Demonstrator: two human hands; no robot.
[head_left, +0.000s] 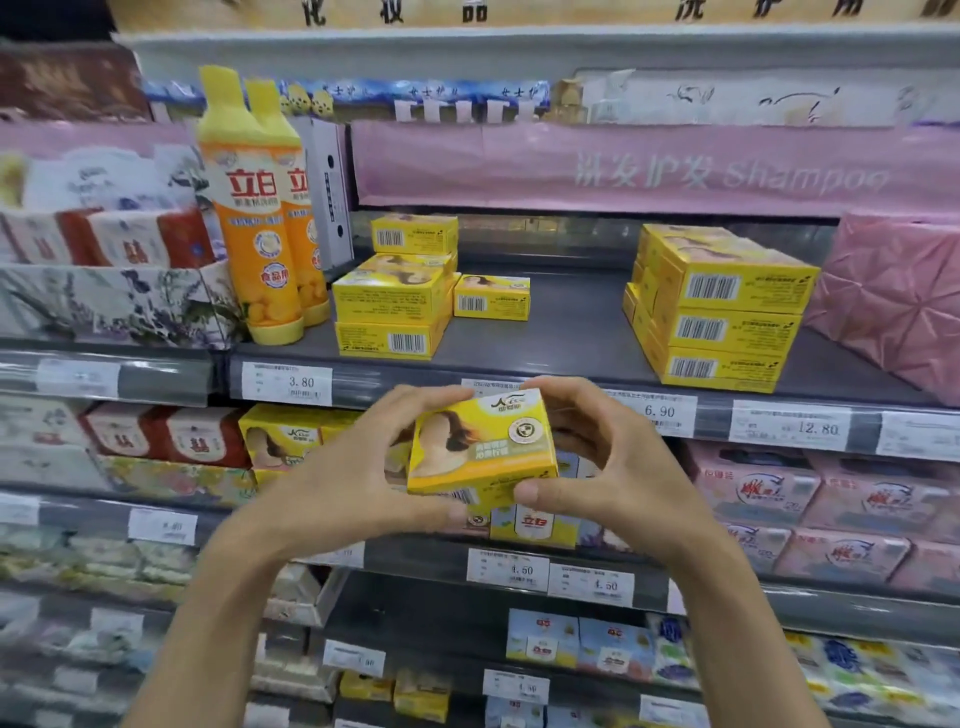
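Shelves of a shop are filling the head view, and we are holding a yellow box in the lower middle of the frame, just in front of the price rail. Our left hand is gripping the box's left end, with fingers curling over its top edge and the thumb lying along its lower edge. Our right hand is gripping the right end, with fingers wrapping round the upper corner and the thumb pressing on the lower right corner. The box is sitting tilted between both hands, its printed face turning toward us, and it is touching no shelf.

Above it, left of centre, a small stack of yellow boxes is resting on the grey shelf. A taller stack is standing well apart to the right. Two orange bottles are standing upright in the upper left, just beside the small stack. A pink package is lying at the right edge. A price tag reading 3.80 is hanging below the bottles.
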